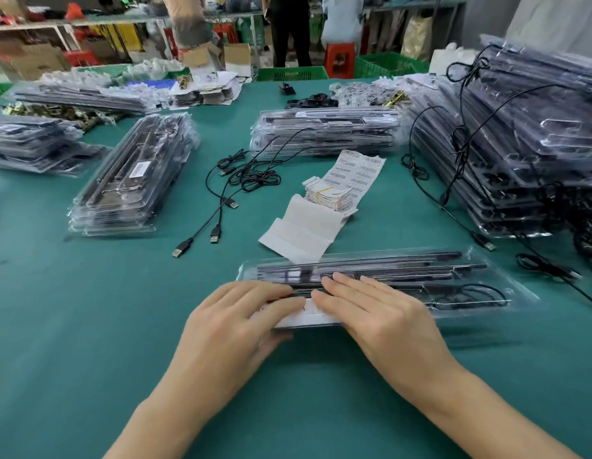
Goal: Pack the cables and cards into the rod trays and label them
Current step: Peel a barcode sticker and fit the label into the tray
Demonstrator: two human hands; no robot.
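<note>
The left hand [241, 319] and right hand [377, 313] both lie flat on one tray [453, 313] near the front of the green table [89, 309]. Their fingers are straight and close together, and they press down. The fingertips almost meet over a white card [309, 318] at the tray's left end. The tray's long axis runs left to right, with the right end a little farther off. Its dark rods lie along that axis, and one coiled cable [470, 293] sits in the right end.

Just behind the tray is a white backing paper [301, 233], then one banded bundle of cards [327, 193] resting on one label sheet [357, 173]. To their left are loose cables [251, 177] with three USB plugs [215, 238] pointing toward the person.

Five stacks of trays ring the table: one at left [132, 177], one at centre [324, 130], a tall one at right [520, 144] and two at far left [33, 144].
</note>
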